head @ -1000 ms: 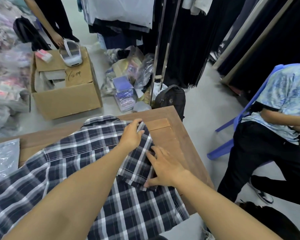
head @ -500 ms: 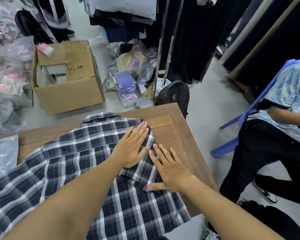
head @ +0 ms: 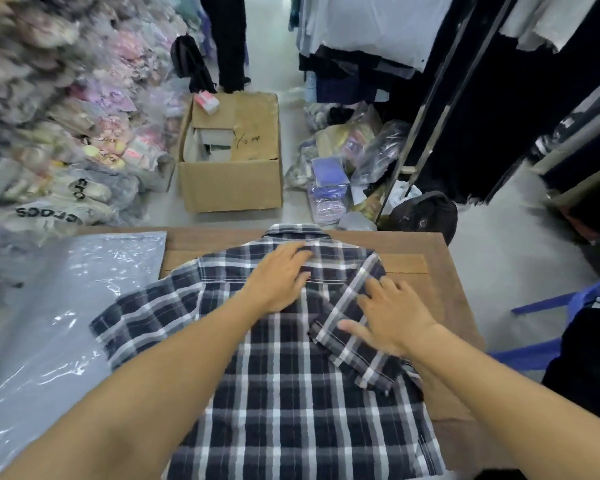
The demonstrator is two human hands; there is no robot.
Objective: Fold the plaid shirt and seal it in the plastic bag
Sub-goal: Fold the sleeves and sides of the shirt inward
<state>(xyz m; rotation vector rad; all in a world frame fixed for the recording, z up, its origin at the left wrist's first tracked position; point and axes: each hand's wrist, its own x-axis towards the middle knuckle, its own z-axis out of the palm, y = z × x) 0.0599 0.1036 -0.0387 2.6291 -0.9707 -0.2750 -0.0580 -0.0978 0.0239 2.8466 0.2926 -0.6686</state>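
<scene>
The plaid shirt [head: 284, 393] lies back-side up across the middle and lower part of the frame on a wooden table [head: 440, 271], its collar at the table's far edge near the centre of the picture. The sleeve on the right side of the frame is folded inward over the shirt's back, forming a diagonal flap, while the sleeve on the left side is spread out flat toward the plastic bag [head: 59, 313]. That bag, clear and glossy, lies flat on the left part of the table, just beside the spread sleeve and partly under its edge as far as can be told. The left hand [head: 281, 277] is flat and open, fingers spread, pressing on the shirt just below the collar. The right hand [head: 392, 317] is also open with fingers splayed, resting palm-down on the folded sleeve in the right-centre of the frame; neither hand grips anything. Beyond the table, in the upper centre, a cardboard box [head: 232, 181] stands open on the floor. Heaps of bagged goods [head: 66, 133] fill the upper left, dark garments hang on a rack [head: 465, 81] at the upper right, and a black backpack [head: 426, 214] sits on the floor just past the table's far right corner.
</scene>
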